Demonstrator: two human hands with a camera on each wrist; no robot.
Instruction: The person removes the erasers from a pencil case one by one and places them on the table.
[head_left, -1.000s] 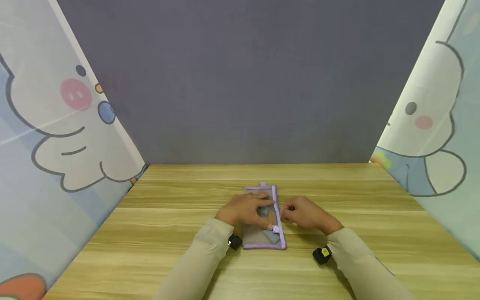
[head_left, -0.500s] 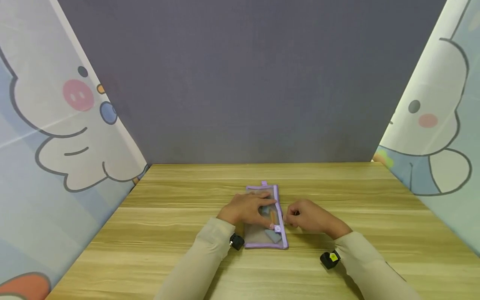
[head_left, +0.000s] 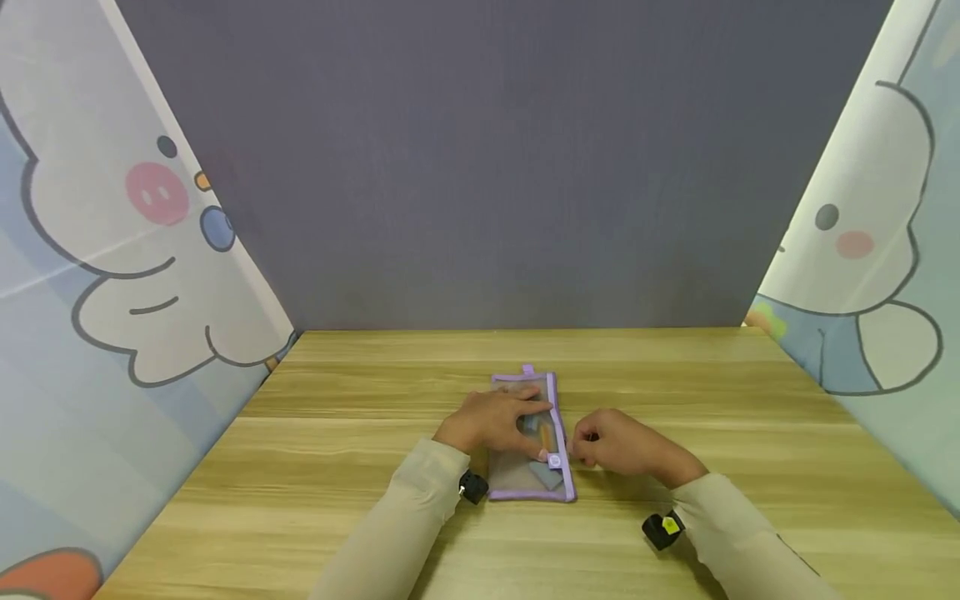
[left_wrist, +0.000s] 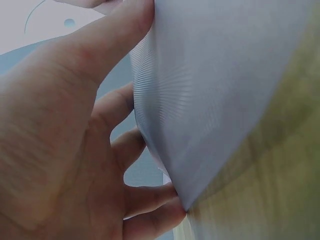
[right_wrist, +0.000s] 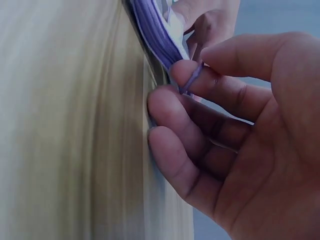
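Observation:
A purple-edged mesh zipper pouch [head_left: 513, 479] lies flat on the table in the head view. Through its mesh show an orange piece [head_left: 545, 435] and a grey-blue piece [head_left: 545, 474]. My left hand [head_left: 491, 421] rests on the pouch with its fingers spread toward the zipper edge. In the left wrist view, the grey mesh [left_wrist: 225, 75] stretches beside that hand's fingertips. At the pouch's right edge, my right hand [head_left: 622, 446] pinches a thin purple zipper pull [right_wrist: 192, 77] between thumb and index finger. Its other fingers are curled near the tabletop.
The wood-grain table [head_left: 337, 450] surrounds the pouch. A dark grey panel [head_left: 480, 167] stands behind the table. Cartoon-printed sheets [head_left: 112, 250] rise along both sides. Each wrist carries a small black camera [head_left: 472, 486].
My right hand has moved slightly nearer along the zipper edge, still pinching the pull. The left hand keeps its place on the pouch.

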